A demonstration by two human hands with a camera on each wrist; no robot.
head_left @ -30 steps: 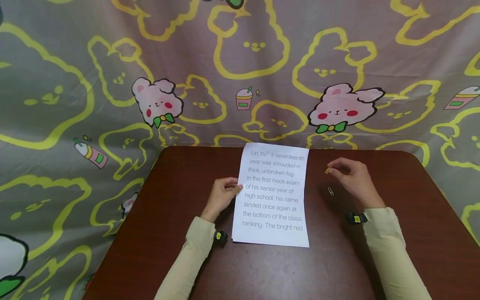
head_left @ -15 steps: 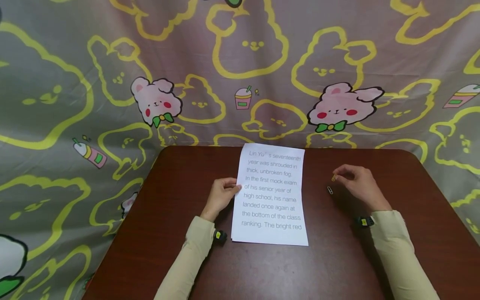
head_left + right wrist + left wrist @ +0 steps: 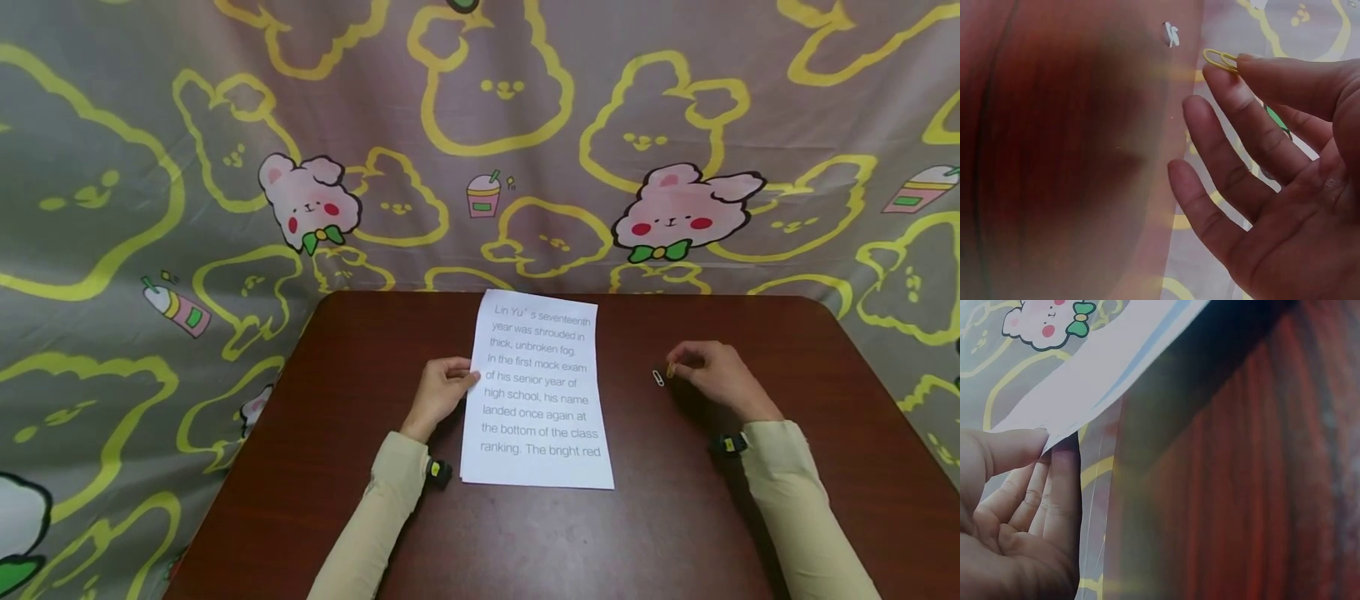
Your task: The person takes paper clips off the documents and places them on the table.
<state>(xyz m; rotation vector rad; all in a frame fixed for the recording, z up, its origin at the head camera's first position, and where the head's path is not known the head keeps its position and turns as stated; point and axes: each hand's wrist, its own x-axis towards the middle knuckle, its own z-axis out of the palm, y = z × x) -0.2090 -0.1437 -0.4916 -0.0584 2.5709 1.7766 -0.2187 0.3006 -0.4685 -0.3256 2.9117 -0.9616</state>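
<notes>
My left hand (image 3: 437, 395) pinches the left edge of the printed paper sheets (image 3: 536, 392), thumb on top and fingers underneath. In the left wrist view, the sheets (image 3: 1107, 372) bend up from the thumb, and more than one layer shows at the edge. Between thumb and index finger, my right hand (image 3: 720, 377) pinches a yellow paper clip (image 3: 1219, 59); its other fingers are spread apart in the right wrist view. Just left of those fingertips a white paper clip (image 3: 658, 378) lies on the table.
The dark reddish-brown table (image 3: 337, 533) has rounded far corners. Right behind and beside it hangs a grey curtain (image 3: 420, 200) with yellow outlines and rabbit faces. A small black camera sits on each wrist (image 3: 438, 472).
My right hand has moved right and toward me with the yellow paper clip, which is now beside the white one. The sheets' upper right corner has shifted left; the left hand stays in place.
</notes>
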